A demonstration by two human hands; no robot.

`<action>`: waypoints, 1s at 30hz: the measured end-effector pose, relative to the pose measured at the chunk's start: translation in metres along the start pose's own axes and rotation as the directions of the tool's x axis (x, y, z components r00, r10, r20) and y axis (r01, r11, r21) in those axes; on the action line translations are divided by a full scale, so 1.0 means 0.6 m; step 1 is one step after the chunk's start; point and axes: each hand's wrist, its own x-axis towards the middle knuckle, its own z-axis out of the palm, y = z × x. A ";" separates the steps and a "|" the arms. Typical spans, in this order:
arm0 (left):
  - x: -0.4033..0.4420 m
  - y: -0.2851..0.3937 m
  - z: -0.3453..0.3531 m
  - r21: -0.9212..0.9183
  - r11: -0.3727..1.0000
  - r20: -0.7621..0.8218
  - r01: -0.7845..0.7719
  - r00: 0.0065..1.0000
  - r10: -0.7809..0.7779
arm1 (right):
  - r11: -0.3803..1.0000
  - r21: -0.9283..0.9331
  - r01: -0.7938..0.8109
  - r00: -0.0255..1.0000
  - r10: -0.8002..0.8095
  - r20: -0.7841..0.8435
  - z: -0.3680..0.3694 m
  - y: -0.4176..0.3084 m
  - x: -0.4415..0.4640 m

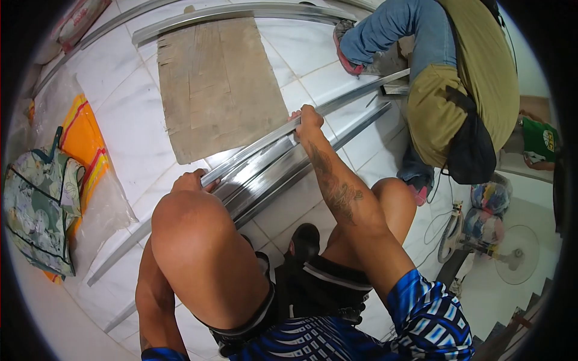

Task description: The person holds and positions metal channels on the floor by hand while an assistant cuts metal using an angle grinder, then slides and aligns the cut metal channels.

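Long silvery metal channels lie slantwise in front of my legs, several side by side. My right hand (308,118) is closed around the uppermost metal channel (259,143), near its middle. Partly behind my raised left knee, my left hand (192,180) has its fingers bent at the lower left part of the same channel. Just below runs a wider shiny metal profile (265,170), with another metal strip (361,124) along its lower side. Beyond my hands a worn brown cardboard sheet (220,90) lies flat on the tiles.
Another person in a khaki top (490,78) crouches at the right, a shoe (346,51) near the channels' far end. More metal lengths (241,13) lie at the back. A patterned bag (42,204) and orange packaging (90,138) are at left. A fan (518,254) stands right.
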 end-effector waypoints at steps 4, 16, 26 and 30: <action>0.008 -0.006 0.009 0.009 1.000 -0.013 -0.013 1.000 0.013 | 0.999 0.003 0.052 0.998 -0.052 -0.019 0.002 0.004 0.004; 0.002 -0.004 0.003 -0.020 0.999 -0.016 -0.036 0.999 0.036 | 0.997 -0.008 0.072 0.997 -0.072 -0.030 0.001 0.005 0.000; 0.000 -0.007 0.004 0.006 0.999 -0.042 -0.041 0.998 0.041 | 0.997 0.034 0.069 0.997 -0.070 0.043 -0.003 0.011 0.001; 0.001 -0.005 0.001 0.003 0.999 -0.020 -0.035 0.999 0.035 | 0.997 0.037 0.070 0.997 -0.071 0.011 -0.004 0.014 -0.005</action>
